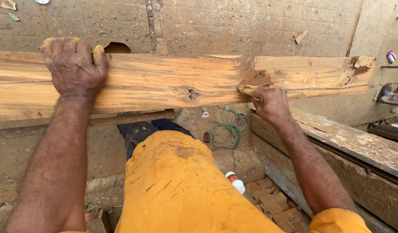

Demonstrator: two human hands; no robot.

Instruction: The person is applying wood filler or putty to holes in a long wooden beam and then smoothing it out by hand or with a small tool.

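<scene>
Here, a rough wooden plank (164, 82) lies crosswise before the person at chest height. The left hand (73, 64) curls its fingers over the top edge; the right hand (270, 101) pinches a loose splinter (250, 91). Peeling slowly along the grain seems wisest.

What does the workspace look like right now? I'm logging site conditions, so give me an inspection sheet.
Surface: dusty ground and paved floor.
Job's things: long wooden plank, knot mid-length, split and chipped near the right end.
Clutter: white bottle, loose bricks, wood scrap.
Grippers: left hand gripping over the plank's top edge; right hand at the chipped spot.
Cables: green cord tangled on the ground.
Surroundings: worn wooden beam at right.
</scene>
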